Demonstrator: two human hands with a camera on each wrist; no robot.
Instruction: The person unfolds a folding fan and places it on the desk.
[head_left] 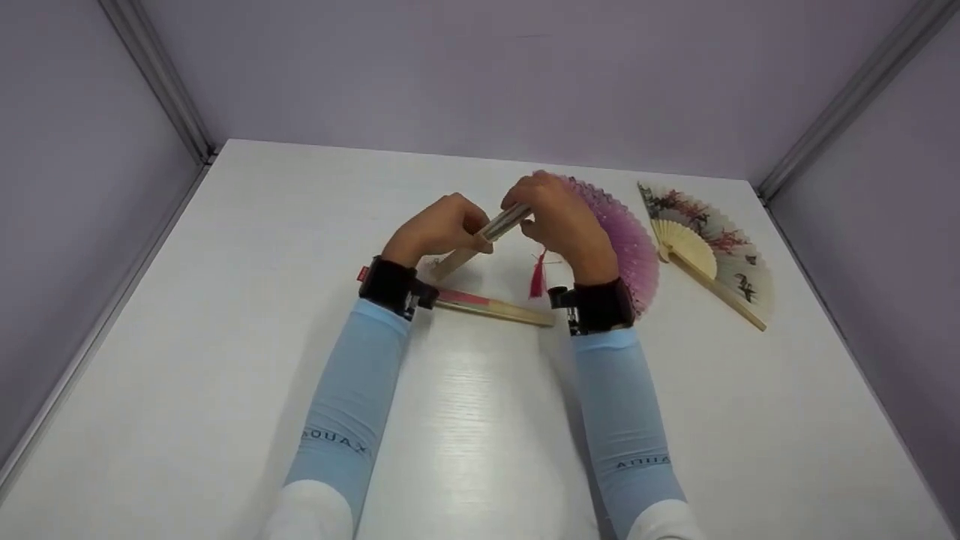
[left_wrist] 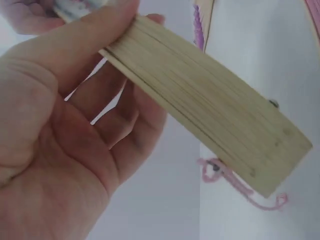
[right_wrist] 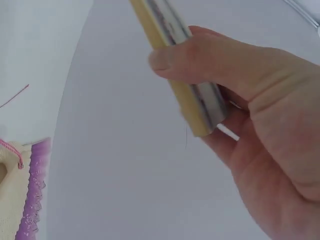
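Both hands are raised over the middle of the white bench (head_left: 225, 337), sharing one closed bamboo folding fan (head_left: 480, 238). The fan is folded flat, slats stacked, and runs on a slant: its pivot end points down and toward the person's left, its upper end up and to the right.

Left hand (head_left: 435, 229): fingers curled about the lower half of the fan. In the left wrist view the thumb (left_wrist: 85, 35) lies along the top edge of the stacked slats and the fingers (left_wrist: 135, 125) cup beneath them. The rivet end juts free beyond the palm.

Right hand (head_left: 559, 217): pinching the upper end. In the right wrist view the thumb (right_wrist: 200, 57) presses the outer guard stick while the other fingers curl behind; grey paper edges show between the pale guards.

The fan is off the bench, borne wholly by the two hands.

Other items on the bench:
- a second closed fan (head_left: 491, 306) with a pink band, lying flat just below the wrists
- a red tassel (head_left: 537, 276) hanging by the right wrist
- an open purple lace fan (head_left: 634, 247), partly hidden behind the right hand
- an open paper fan (head_left: 712, 247) painted with blossom branches, just beside the purple one, toward the right edge

Both forearms wear light blue sleeves (head_left: 352, 397) and black wrist straps (head_left: 386, 285)
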